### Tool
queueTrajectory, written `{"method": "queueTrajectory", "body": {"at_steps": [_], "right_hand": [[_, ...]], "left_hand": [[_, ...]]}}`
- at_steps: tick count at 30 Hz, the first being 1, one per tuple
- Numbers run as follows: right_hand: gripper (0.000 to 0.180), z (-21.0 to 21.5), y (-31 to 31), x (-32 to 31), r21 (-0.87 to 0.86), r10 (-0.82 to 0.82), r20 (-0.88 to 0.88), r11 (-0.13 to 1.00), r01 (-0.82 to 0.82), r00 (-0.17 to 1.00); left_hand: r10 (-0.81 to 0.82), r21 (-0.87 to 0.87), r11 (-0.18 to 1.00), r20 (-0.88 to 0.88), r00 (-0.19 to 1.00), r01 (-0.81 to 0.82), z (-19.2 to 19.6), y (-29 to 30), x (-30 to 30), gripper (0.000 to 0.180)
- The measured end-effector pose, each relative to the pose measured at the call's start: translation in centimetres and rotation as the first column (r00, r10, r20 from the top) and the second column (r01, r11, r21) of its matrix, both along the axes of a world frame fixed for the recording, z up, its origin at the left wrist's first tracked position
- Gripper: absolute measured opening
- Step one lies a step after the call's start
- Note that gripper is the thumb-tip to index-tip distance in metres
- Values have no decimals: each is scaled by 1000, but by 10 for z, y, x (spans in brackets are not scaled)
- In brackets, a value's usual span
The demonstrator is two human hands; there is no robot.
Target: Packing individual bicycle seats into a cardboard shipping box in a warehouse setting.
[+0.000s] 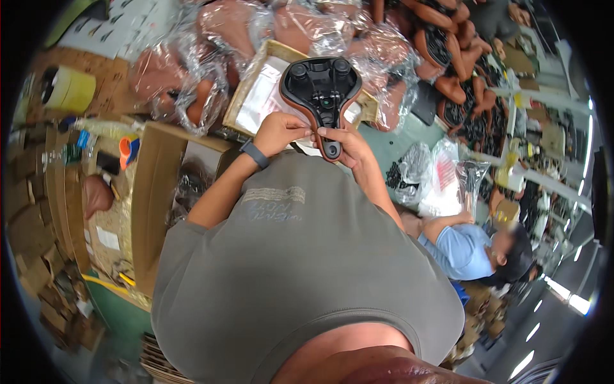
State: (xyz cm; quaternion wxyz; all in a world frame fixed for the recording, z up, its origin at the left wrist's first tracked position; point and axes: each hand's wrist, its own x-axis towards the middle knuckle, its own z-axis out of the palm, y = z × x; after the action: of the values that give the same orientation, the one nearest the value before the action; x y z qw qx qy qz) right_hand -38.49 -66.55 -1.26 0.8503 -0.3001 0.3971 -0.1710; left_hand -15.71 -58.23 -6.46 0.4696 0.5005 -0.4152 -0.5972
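I hold a bicycle saddle point(322, 89) upside down in front of my chest, its black plastic underside facing me and a brown rim around it. My left hand point(279, 132) grips the saddle's left edge near the narrow nose; a dark band sits on that wrist. My right hand point(348, 146) holds the nose end from the right, fingers wrapped by the round black tip. Both hands are closed on the saddle.
Several brown saddles in clear plastic bags point(211, 51) are piled beyond. An open cardboard box point(252, 96) with white sheets lies under the saddle. Another cardboard box point(157, 192) stands left. A tape roll point(70, 89) lies far left. A person in a blue shirt point(467, 249) sits at right.
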Motion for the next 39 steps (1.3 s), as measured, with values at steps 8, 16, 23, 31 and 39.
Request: {"method": "queueTrajectory", "body": {"at_steps": [8,16,23,31,39], "right_hand": [[46,27,-26,-22,157,-242,363,968,197,900],[101,52,-29,-51,-837,-151,-411,452,-307,899],[74,29,-89,-69,112,-269,329,963,246,905],[60,-26,-277,-125,-742,-444,-296,665,89,845],[105,-76,-562,-125,-823,-980,-163,73,-563,111]], "left_hand": [[458,312,850,-834,306,-424,74,26,100,21],[312,-117,945,35,949,-306,126,-95,42,17],[153,-672,736,281,947,81,151,-154,46,20],[979,-319,196,123,165,-927,120,-207,251,43],[887,-148,376,342,309,-915,-21,-137,214,54]]}}
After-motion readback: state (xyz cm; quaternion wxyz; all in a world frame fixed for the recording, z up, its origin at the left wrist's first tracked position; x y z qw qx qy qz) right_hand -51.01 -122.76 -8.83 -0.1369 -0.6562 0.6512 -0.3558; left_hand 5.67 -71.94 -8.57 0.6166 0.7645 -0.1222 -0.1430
